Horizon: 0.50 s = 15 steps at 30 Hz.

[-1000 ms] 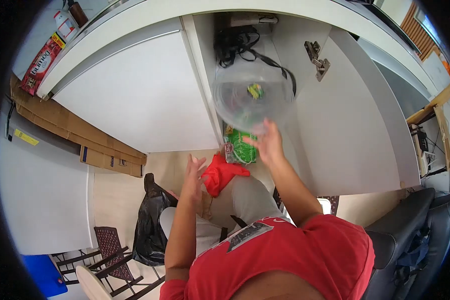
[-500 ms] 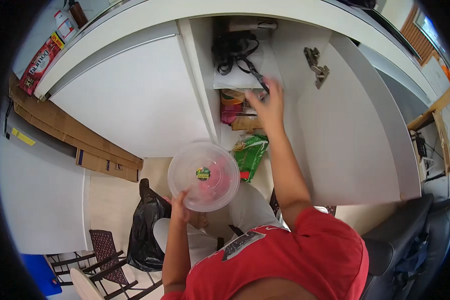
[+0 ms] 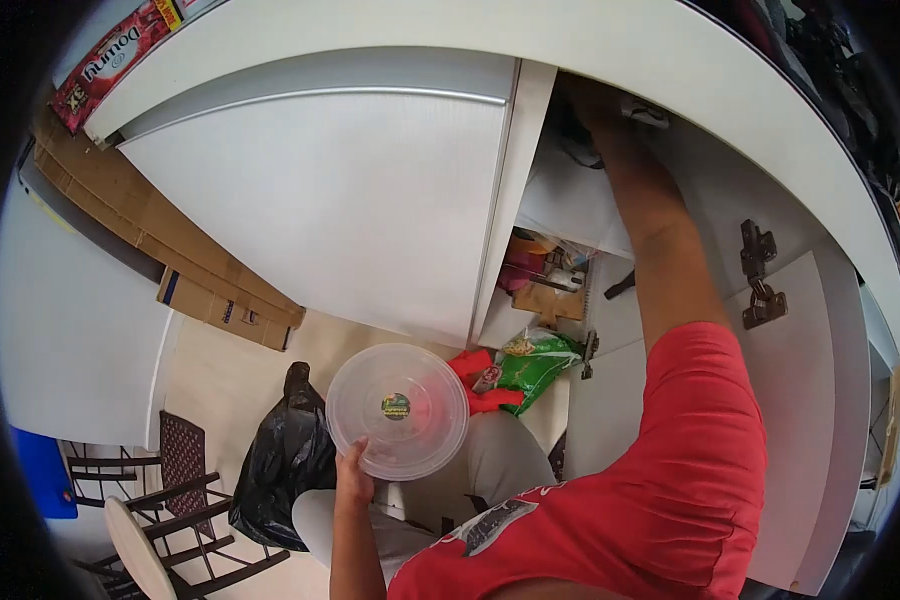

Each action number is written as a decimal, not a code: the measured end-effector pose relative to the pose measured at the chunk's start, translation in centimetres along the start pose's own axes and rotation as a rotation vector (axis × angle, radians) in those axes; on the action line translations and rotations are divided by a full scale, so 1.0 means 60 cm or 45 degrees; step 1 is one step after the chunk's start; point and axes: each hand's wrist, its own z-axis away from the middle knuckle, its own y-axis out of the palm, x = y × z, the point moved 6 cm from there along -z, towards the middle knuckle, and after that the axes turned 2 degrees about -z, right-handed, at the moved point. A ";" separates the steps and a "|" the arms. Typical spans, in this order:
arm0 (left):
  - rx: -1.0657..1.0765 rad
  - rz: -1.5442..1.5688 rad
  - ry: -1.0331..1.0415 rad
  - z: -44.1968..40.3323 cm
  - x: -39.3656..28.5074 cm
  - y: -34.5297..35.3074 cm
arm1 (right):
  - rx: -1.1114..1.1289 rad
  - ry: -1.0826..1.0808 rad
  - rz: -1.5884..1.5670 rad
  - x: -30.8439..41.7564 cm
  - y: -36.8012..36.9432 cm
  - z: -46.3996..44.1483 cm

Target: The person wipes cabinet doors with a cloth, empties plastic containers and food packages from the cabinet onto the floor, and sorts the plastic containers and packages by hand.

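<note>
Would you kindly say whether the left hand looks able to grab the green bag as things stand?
Probably not just now: the left hand is holding the clear round plastic item. If that were set aside, the green bag lies close by with its upper side uncovered, so it seems reachable.

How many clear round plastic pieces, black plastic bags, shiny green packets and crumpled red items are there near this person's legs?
Clear round plastic container or lid: 1
Black plastic bag: 1
Shiny green plastic packet: 1
Crumpled red item, partly hidden: 1
Total: 4
</note>
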 end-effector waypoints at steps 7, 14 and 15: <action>-0.002 -0.046 0.020 0.038 -0.035 0.009 | -0.309 0.221 0.614 0.177 -0.122 0.115; 0.176 -0.009 0.106 0.057 -0.054 -0.009 | -0.453 0.478 0.345 0.343 -0.233 0.310; 0.207 -0.002 0.098 0.053 -0.053 -0.017 | -0.564 0.483 0.204 0.377 -0.256 0.351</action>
